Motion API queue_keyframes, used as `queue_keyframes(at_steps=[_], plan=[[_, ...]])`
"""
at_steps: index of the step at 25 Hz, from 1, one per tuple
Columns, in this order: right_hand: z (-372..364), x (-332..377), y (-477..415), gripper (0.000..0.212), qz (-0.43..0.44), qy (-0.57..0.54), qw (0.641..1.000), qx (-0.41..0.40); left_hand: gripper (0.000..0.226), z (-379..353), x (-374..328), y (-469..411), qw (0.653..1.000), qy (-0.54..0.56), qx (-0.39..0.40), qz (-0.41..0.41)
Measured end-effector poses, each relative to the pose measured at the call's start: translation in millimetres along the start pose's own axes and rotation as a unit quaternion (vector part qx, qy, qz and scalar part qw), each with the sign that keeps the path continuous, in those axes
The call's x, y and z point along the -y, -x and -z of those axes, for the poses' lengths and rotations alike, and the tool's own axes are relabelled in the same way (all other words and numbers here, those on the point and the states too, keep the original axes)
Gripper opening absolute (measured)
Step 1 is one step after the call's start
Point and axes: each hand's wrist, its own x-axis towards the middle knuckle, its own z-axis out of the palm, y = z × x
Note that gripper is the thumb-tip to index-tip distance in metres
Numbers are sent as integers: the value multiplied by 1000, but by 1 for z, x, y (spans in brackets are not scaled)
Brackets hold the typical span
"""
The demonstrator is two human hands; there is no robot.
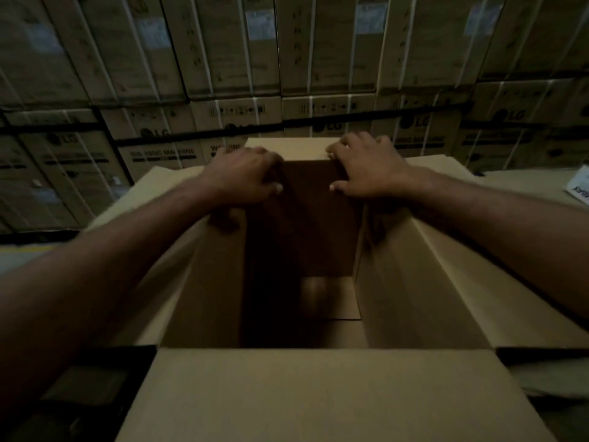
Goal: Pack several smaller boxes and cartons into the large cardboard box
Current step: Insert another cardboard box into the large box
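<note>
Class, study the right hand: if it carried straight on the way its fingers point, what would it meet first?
The right hand grips the upright carton, so that comes first; past it, probably the stacked washing-machine cartons, though depth is unclear.

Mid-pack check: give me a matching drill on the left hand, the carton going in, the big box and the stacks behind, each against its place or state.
Things:
1. left hand
2. tall brown cardboard carton
3. large tan cardboard box
4. stacked washing-machine cartons

Places or states:
A. flaps folded open
B. piled behind, bound with white straps
C. grips the carton's top left corner
D. upright, partly down inside the large box's far end

Pairs: 1-C, 2-D, 3-A, 4-B
</note>
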Motion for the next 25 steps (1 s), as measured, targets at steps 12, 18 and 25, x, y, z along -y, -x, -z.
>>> queue_keyframes(at_steps=[12,18,25], plan=[[70,59,213,34,-32,-150,987,-57,35,53,-90,176,971,192,-116,-78],[87,47,313,27,-59,-214,972,-82,37,76,-162,263,966,218,-96,-102],[66,1,461,27,-57,-309,941,-129,29,62,-309,326,914,343,-213,-47]])
